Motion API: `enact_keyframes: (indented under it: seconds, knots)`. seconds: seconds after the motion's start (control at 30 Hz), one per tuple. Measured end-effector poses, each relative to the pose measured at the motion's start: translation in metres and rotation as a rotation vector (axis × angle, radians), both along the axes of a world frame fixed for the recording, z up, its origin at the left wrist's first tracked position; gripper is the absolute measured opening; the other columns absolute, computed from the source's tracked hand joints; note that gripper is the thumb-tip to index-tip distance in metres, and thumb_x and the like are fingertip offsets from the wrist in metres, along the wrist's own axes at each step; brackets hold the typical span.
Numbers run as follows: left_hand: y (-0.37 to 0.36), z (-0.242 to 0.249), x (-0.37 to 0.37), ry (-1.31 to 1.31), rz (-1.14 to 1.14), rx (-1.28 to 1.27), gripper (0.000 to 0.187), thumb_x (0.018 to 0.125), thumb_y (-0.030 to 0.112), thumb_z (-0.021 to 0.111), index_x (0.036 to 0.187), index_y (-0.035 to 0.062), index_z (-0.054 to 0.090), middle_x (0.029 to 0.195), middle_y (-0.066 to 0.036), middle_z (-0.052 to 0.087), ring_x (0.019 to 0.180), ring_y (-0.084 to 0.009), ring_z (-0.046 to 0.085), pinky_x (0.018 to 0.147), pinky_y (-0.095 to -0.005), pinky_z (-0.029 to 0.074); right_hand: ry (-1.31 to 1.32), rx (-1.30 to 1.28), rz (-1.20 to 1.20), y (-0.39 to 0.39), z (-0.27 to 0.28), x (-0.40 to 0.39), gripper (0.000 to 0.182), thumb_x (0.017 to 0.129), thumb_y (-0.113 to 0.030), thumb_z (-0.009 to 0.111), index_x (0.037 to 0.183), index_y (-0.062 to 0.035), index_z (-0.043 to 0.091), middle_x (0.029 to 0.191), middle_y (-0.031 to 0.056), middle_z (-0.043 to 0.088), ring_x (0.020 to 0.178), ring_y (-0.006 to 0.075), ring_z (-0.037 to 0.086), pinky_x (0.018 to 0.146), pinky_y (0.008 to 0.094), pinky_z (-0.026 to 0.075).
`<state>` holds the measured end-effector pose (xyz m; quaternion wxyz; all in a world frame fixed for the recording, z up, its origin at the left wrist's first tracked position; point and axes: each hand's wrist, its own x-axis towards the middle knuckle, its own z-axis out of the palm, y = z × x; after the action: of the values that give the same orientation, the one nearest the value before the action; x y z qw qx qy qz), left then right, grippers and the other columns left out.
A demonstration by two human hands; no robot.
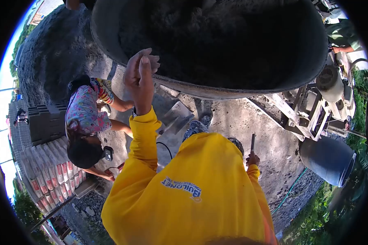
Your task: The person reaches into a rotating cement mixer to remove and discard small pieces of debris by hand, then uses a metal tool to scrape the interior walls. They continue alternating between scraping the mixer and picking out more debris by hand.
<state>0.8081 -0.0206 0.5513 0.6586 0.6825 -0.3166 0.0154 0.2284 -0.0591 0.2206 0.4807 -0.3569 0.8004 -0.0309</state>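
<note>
My left hand is raised on a yellow sleeve, its fingers stretched out against the rim of a big black tub filled with dark grey mix. It grips nothing that I can see. My right hand hangs low by my hip, closed around a thin dark tool that points upward. My yellow sweatshirt fills the lower middle of the view.
A person in a floral shirt crouches on the left over the concrete ground. Stacked cement bags and grey blocks lie behind. A flat metal scoop lies below the tub. A mixer frame, dark barrel and green hose stand right.
</note>
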Motion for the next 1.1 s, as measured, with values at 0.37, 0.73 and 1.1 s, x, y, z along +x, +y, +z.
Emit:
enact_keyframes:
  seconds: [0.37, 0.73, 1.1]
  knots:
    - [-0.088, 0.037, 0.06, -0.517, -0.468, 0.602, 0.028, 0.093, 0.021, 0.067, 0.116, 0.0059, 0.068, 0.101, -0.015, 0.073, 0.089, -0.0238, 0.072, 0.077, -0.0318, 0.056, 0.103, 0.045, -0.099, 0.013, 0.011, -0.036, 0.066, 0.094, -0.059, 0.052, 0.097, 0.005, 0.067, 0.062, 0.0128, 0.064, 0.039, 0.019, 0.054, 0.036, 0.0329, 0.045]
    - [-0.225, -0.139, 0.038, -0.561, -1.267, 1.682, 0.047, 0.087, 0.024, 0.069, 0.129, 0.0051, 0.06, 0.121, -0.022, 0.065, 0.111, -0.0377, 0.062, 0.096, -0.0455, 0.05, 0.185, 0.014, 0.233, -0.006, -0.01, -0.072, 0.075, 0.093, -0.064, 0.045, 0.092, 0.0047, 0.073, 0.065, 0.0148, 0.069, 0.058, 0.0231, 0.066, 0.061, 0.0337, 0.052]
    - [-0.269, -0.158, -0.066, -0.386, -1.02, 1.514, 0.054, 0.089, 0.023, 0.068, 0.137, 0.0068, 0.052, 0.142, -0.021, 0.052, 0.13, -0.0367, 0.05, 0.107, -0.0448, 0.043, -0.01, 0.214, -0.111, -0.11, -0.006, -0.126, 0.065, 0.094, -0.058, 0.056, 0.098, 0.0067, 0.065, 0.062, 0.0122, 0.062, 0.04, 0.0184, 0.053, 0.036, 0.0317, 0.043]
